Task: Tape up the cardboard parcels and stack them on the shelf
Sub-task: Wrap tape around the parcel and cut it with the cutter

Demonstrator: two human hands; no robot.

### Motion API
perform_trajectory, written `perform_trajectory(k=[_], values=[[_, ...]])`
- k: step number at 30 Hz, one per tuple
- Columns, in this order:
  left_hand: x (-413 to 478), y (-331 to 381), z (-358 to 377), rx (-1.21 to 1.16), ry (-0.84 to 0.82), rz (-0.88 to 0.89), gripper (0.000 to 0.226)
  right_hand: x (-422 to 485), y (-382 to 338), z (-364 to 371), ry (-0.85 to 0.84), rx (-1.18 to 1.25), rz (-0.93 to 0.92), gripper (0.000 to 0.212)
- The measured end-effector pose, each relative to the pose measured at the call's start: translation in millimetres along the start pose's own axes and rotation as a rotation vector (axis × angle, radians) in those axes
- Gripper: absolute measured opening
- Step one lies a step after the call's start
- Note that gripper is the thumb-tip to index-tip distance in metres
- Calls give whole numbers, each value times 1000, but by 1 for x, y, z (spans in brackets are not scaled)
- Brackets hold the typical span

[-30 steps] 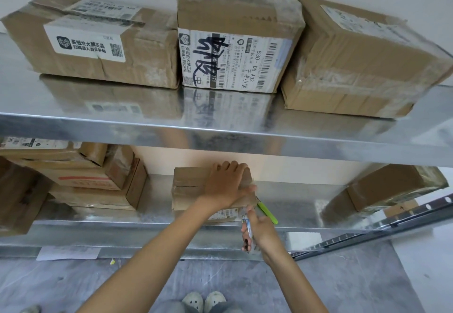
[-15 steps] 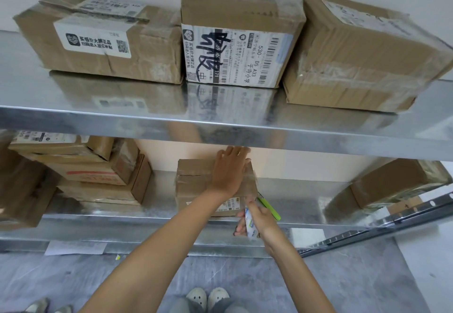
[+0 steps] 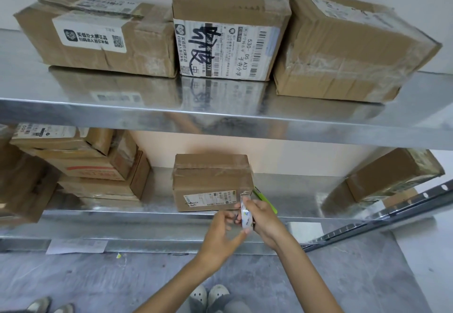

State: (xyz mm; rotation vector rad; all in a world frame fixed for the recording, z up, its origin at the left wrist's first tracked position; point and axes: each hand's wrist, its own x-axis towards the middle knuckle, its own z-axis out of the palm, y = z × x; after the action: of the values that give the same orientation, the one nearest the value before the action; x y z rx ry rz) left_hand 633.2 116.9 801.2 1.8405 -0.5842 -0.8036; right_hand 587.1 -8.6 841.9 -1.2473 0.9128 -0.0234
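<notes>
A small taped cardboard parcel (image 3: 212, 181) stands on the lower metal shelf (image 3: 294, 197), near its front edge. Just below its right corner my right hand (image 3: 263, 219) grips a roll of clear tape (image 3: 245, 216), seen edge-on, with a strip running up to the parcel's corner. My left hand (image 3: 224, 230) is off the parcel, beside the roll, its fingers curled at the roll's left side. A green cutter (image 3: 266, 201) pokes out behind my right hand.
Three taped parcels (image 3: 230, 28) sit in a row on the upper shelf (image 3: 220, 112). A stack of boxes (image 3: 98, 163) fills the lower shelf's left side, and another parcel (image 3: 392, 175) lies at its right. Below are grey floor and my shoes (image 3: 209, 296).
My left hand has come off the top of the parcel and dropped to the tape roll. The view has tilted slightly upward.
</notes>
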Motion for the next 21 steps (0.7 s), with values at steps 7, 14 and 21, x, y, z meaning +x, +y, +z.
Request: perform_trajectory(k=[7,14,21], values=[[16,13,20,-132,-5,-181,35,7,-2,-9,-44,7,115,43],[13,20,20,-170,-51,-143,26,17,-26,-37,473,-841,-410,28],[14,31,16,-193,-71,-184,51,65,-29,-26,176,-826,-580,47]])
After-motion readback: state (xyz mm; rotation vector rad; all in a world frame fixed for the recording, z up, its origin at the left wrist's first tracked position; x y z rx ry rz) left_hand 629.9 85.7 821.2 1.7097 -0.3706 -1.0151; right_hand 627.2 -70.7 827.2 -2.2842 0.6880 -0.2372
